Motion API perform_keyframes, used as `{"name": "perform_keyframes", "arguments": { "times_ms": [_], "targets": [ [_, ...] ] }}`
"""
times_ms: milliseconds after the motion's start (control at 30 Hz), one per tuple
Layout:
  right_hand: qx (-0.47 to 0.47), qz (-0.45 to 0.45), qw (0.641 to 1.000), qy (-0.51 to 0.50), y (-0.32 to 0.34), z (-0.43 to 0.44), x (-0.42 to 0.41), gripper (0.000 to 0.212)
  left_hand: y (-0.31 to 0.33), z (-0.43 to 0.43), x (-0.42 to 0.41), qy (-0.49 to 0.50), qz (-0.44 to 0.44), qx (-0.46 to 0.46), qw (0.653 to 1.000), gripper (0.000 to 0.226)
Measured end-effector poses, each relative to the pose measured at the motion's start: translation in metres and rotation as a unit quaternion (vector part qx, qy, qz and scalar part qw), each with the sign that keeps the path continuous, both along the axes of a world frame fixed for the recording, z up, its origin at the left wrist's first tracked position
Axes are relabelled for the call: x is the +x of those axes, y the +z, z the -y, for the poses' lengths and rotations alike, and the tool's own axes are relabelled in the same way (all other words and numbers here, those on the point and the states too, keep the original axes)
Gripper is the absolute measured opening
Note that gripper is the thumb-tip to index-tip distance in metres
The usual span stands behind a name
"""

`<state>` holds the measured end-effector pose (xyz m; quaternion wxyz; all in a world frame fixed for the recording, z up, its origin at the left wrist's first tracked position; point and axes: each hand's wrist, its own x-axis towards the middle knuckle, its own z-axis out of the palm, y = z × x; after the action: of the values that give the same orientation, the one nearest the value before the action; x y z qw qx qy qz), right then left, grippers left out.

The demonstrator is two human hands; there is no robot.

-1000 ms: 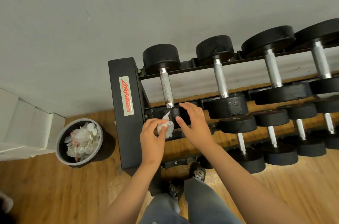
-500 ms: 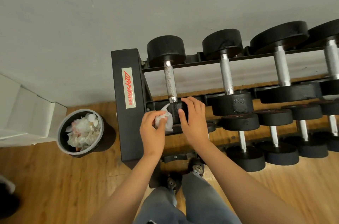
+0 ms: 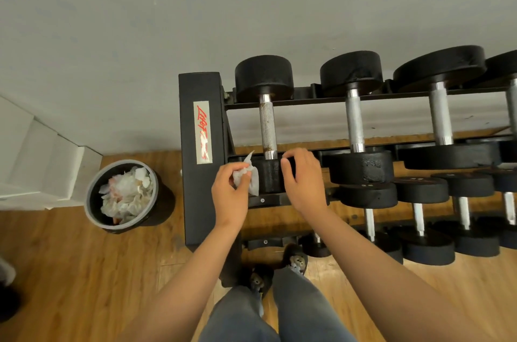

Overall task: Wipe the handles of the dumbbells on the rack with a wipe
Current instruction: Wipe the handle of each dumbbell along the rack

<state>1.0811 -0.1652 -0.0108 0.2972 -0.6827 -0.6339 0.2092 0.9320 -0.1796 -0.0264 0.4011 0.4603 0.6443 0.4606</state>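
1. Left grip [image 3: 230, 196] is clenched on the wipe [image 3: 249, 178]: thumb & fingers pinch a crumpled white wad, one loose corner poking up toward the rack [image 3: 198, 145]
2. Right grip [image 3: 303, 185] is curled over the near head [image 3: 270, 178] of the leftmost dumbbell [image 3: 264, 77] on the top tier, thumb on the head's front face; prob steadying it
3. Wipe sits just left of that near head, touching or almost, can't tell which; it's below the handle [image 3: 267, 126], not on it yet
4. Handling, as a guess: wipe is light & limp, maybe damp, and could snag or tear on knurling; better kept bunched, then wrapped round the bar
5. Handle is stiff knurled steel w/ brownish specks near both ends, so rough, not slippery; the dumbbell looks heavy & seated across the rails, so no lift needed, just a hold on one head
6. Likely next: left grip goes up & right onto the handle, rubs along its length; second dumbbell [image 3: 355, 120] is next along to the right
7. Bin [image 3: 89, 199] w/ crumpled white waste stands on the wood floor [image 3: 70, 271], left of the rack
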Motion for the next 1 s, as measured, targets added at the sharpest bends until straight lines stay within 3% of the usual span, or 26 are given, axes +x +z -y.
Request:
{"name": "perform_keyframes", "arguments": {
  "times_ms": [133,300,533,733,1000],
  "targets": [
    [0.017,0.033,0.999,-0.032,-0.004,-0.019,-0.009,0.030,0.001,-0.010,0.001,0.017,0.001,0.000,1.000,0.016],
    [0.019,0.007,0.999,-0.050,-0.014,-0.021,-0.012,0.038,-0.004,0.012,0.005,0.013,0.018,0.004,1.000,0.018],
    [0.020,-0.020,0.999,-0.037,-0.017,-0.021,-0.010,0.028,-0.013,-0.005,-0.002,0.041,0.026,-0.021,0.999,0.017],
    [0.017,-0.013,0.999,-0.031,-0.019,-0.021,-0.008,0.031,-0.018,0.026,0.000,0.037,0.051,-0.049,0.997,0.020],
    [0.014,-0.015,0.999,-0.030,-0.021,-0.022,-0.008,0.033,-0.018,-0.007,-0.002,0.046,0.031,-0.046,0.997,0.022]
  ]
}}
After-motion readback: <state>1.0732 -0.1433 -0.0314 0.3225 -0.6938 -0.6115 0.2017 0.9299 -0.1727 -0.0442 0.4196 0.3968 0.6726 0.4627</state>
